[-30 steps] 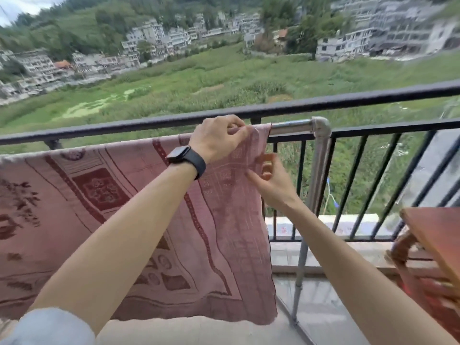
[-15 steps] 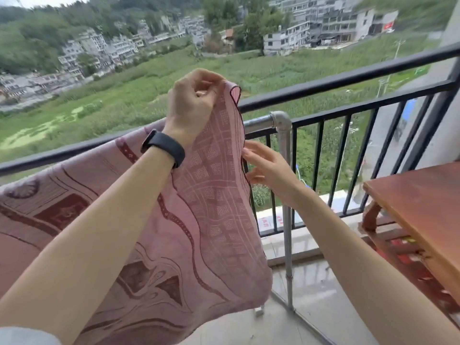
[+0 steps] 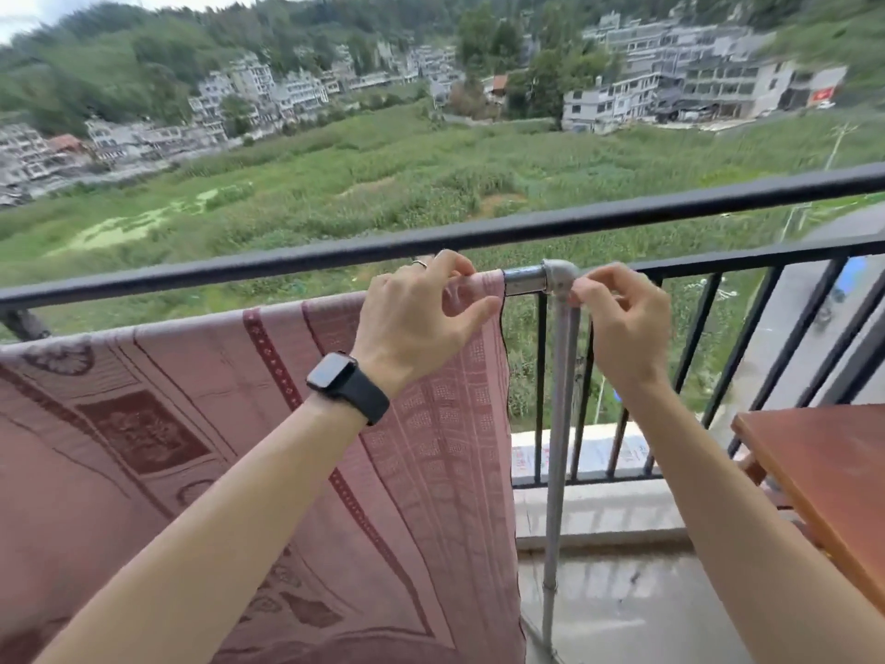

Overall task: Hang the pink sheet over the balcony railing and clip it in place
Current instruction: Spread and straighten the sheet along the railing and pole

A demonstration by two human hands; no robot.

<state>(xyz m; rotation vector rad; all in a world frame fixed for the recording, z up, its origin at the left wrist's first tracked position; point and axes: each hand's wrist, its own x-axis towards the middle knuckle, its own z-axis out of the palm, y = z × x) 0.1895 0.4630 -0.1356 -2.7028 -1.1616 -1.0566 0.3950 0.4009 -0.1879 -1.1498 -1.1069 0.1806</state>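
1. Presently the left hand (image 3: 421, 311) is pinching the pink sheet (image 3: 191, 448) at its top corner on the grey pipe (image 3: 524, 281).
2. The right hand (image 3: 622, 323) is curling at the pipe elbow (image 3: 558, 275); whether it is holding anything, cannot tell.
3. The pink sheet is stretching leftward from both hands, nearer the left hand.
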